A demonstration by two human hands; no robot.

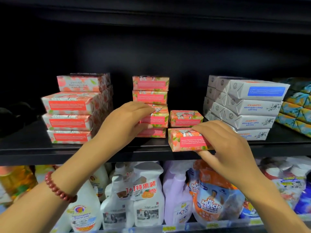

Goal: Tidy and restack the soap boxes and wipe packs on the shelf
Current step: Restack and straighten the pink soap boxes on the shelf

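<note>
Fingers (204, 126) of right hand (227, 145) clamp front soap box (185, 140); left hand (124, 121) fingers seemingly pinch stacked box (159, 117).

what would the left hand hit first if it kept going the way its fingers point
The third pink soap box of the middle stack; the left hand grips it now, so nothing lies between.

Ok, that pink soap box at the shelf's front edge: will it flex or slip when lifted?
Probably stiff: the pink soap box keeps sharp corners under the right hand. Its paper wrap looks glossy, so it may slide. Flat and blocky, it should not roll, but at the shelf lip it could drop.
</note>
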